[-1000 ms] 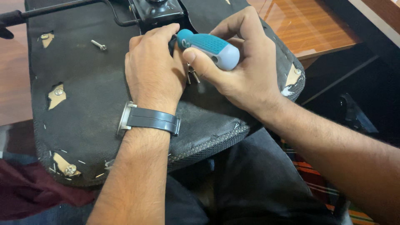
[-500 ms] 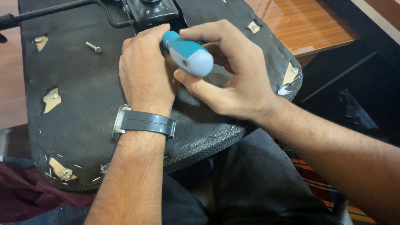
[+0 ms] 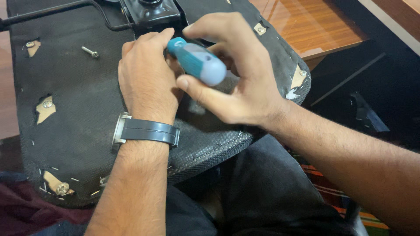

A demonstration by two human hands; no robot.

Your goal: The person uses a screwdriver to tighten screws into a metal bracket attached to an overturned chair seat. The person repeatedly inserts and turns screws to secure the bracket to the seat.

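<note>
Head view: a teal-and-grey plastic-handled screwdriver [image 3: 197, 60] is gripped in the curled right hand [image 3: 236, 83] over the black fabric-covered chair-seat underside [image 3: 83, 109]; the left hand [image 3: 146, 81], closed, steadies its hidden tip. Light, rigid; best held by its handle.

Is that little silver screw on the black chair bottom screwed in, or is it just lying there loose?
Out. The silver screw lies flat on its side on the black seat underside, whole shaft showing, left of the left hand.
</note>
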